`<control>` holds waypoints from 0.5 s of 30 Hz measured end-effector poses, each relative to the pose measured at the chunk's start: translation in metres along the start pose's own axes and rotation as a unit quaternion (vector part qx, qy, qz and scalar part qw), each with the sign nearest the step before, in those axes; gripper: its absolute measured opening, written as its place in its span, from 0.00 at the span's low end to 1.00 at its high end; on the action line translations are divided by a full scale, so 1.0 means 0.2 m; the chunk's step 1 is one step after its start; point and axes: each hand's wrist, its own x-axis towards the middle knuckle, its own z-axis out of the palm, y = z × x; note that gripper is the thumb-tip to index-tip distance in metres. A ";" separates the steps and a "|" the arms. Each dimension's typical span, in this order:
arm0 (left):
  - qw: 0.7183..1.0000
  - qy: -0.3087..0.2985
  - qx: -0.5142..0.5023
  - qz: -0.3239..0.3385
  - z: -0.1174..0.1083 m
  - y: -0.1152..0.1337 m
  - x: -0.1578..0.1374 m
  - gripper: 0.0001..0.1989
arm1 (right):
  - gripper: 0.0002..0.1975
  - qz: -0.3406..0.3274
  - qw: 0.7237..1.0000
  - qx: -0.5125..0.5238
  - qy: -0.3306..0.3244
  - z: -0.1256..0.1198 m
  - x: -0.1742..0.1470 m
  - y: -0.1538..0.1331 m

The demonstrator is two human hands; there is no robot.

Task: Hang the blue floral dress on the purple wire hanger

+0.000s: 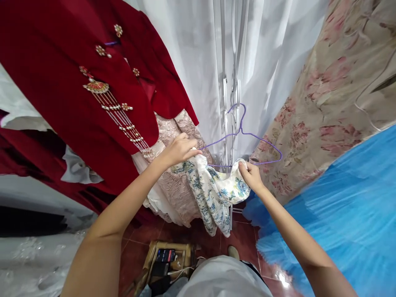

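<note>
Down at the bottom edge, just past the wearer's pale shirt (224, 280), you've got a low bamboo stool (188, 255) with a phone (165, 255) lying on top, so footroom on that side is kinda tight. Red tiled floor (244, 233) shows between the stool and the blue tulle (346, 210), whose ruffled edge cuts in from the right. Above that, mid-view, is the white-and-blue floral garment (227, 189), hanging from both hands with its lower end dangling over the floor. Left hand (183, 149) is pinched closed on one top corner, right hand (251, 176) has thumb and fingers clamped on the other, and the neckline sags in a curve between them. Right behind is a purple hanger (262, 138); its right end pokes out bare past the right hand, and the left end is hidden, so can't tell if the left hand has that too. Elbow space is pretty boxed in: red jacket (62, 95) plus pink brocade (182, 202) crowd the left, rose-print cloth (334, 95) slants down the right. Further back, white metal rails (225, 103) run up against a white curtain (192, 49), with the hanger's hook up by the rails.
</note>
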 end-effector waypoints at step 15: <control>0.973 0.016 -0.006 -0.231 0.29 0.20 0.30 0.22 | 0.17 -0.012 0.999 0.015 -0.028 -0.05 -0.12 -0.08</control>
